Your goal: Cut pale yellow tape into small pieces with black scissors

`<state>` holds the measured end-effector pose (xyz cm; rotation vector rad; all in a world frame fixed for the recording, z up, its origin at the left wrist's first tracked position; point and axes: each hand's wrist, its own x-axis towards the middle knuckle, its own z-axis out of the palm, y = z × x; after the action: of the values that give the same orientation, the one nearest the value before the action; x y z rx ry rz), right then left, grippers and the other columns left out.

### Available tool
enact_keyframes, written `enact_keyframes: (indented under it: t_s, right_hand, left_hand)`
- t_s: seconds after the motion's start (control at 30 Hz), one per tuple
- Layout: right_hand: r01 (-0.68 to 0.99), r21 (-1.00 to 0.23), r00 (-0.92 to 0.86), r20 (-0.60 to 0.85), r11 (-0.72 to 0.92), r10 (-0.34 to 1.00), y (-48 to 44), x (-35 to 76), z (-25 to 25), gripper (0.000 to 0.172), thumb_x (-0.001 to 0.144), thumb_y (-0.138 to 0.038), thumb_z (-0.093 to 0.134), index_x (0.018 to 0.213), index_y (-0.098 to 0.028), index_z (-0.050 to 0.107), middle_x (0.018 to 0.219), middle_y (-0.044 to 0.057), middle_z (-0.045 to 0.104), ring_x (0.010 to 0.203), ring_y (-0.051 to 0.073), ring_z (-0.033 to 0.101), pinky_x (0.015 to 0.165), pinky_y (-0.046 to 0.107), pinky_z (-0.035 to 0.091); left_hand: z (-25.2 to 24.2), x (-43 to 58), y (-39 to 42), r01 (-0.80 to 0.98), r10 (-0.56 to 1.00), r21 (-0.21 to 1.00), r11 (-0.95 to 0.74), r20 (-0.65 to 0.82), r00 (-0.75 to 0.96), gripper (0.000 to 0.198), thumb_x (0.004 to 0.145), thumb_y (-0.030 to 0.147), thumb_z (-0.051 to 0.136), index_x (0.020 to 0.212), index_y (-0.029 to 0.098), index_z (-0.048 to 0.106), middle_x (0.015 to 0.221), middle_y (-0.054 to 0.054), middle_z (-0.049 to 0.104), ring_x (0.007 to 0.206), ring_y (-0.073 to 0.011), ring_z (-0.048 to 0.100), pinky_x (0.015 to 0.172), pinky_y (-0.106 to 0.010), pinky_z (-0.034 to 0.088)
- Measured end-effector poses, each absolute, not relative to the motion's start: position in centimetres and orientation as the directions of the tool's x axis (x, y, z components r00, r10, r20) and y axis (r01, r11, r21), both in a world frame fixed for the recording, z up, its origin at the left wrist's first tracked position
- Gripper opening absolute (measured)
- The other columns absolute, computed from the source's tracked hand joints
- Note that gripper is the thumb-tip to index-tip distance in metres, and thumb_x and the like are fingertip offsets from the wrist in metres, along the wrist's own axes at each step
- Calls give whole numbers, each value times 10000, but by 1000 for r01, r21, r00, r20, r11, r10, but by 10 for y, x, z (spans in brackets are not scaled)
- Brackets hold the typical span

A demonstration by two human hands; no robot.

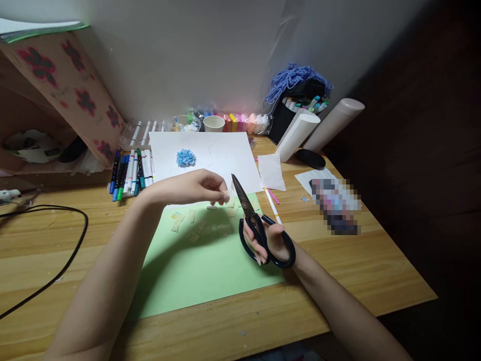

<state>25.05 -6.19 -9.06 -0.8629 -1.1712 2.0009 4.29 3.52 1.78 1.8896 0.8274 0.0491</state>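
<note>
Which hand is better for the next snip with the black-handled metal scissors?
Probably the right hand: it holds the black-handled metal scissors by their loops. The left hand seems to pinch a small, thin, pale piece near the blades.

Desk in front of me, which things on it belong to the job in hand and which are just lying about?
Seemingly in use:
black-handled scissors, in the right hand
pale scraps, near the left hand
green sheet, under the scraps

Apparently lying about:
marker pens
blue cord
paper cup
</note>
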Motion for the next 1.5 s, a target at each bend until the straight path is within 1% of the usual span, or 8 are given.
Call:
enact_keyframes:
  t_s: [0.1,0.23,0.43,0.63,0.83,1.07,1.3,1.5]
  right_hand:
    - [-112,-853,-630,-335,-509,701,-60,256,-83,779,459,-918,353,696,-183,456,334,-98,414,220,67,352,260,207,395]
    - [107,-811,-539,-534,-575,652,-59,262,-67,783,542,-910,243,679,-174,470,351,-87,417,243,69,401,295,213,442]
    - [177,-758,-532,-610,-627,587,-57,272,-57,834,560,-914,146,681,-164,491,370,-52,454,275,87,443,332,241,472]
    - [12,-820,-423,-523,-572,740,-46,280,-48,823,570,-921,171,662,-170,493,355,-43,434,275,110,446,352,280,489]
    - [-137,-872,-202,-439,-469,875,-38,281,-37,762,657,-878,148,615,-189,469,367,-46,396,283,102,411,371,283,483]
    - [-170,-892,-113,-404,-418,908,-37,281,-33,729,669,-870,189,602,-197,460,367,-36,404,297,111,429,386,294,490]
    - [-201,-904,-73,-371,-377,926,-33,282,-37,716,665,-870,218,613,-198,456,363,-35,422,292,117,442,371,288,483]
    - [-227,-909,-51,-347,-350,936,-30,282,-38,735,678,-863,199,663,-189,490,355,-42,408,302,132,467,362,278,473]
  left_hand:
    - [11,38,39,595,532,760,-262,-400,746,257,751,415,573,776,174,657,699,6,624,648,-113,520,576,-208,369]
    - [-5,39,42,716,598,620,-322,-453,662,241,701,394,605,754,182,708,698,-14,673,645,-135,555,558,-219,366]
    - [-19,50,39,803,674,456,-383,-457,581,264,711,372,570,824,181,714,797,-54,700,662,-156,578,561,-237,372]
    - [-26,70,33,759,756,470,-451,-252,605,257,756,351,529,877,169,664,906,-78,666,737,-180,573,603,-261,388]
    - [-47,86,29,763,784,358,-538,-120,609,267,731,345,575,918,165,637,975,-108,610,858,-234,557,601,-274,384]
    - [-41,76,32,726,699,447,-523,-263,665,159,749,244,522,774,186,668,877,-58,653,725,-184,570,586,-272,380]
    - [-56,109,25,650,780,518,-556,55,623,240,866,326,442,967,166,590,991,-99,610,909,-216,555,739,-310,428]
    - [-80,141,22,638,802,628,-446,-37,596,212,792,214,511,982,161,590,941,-102,638,859,-233,576,699,-322,414]
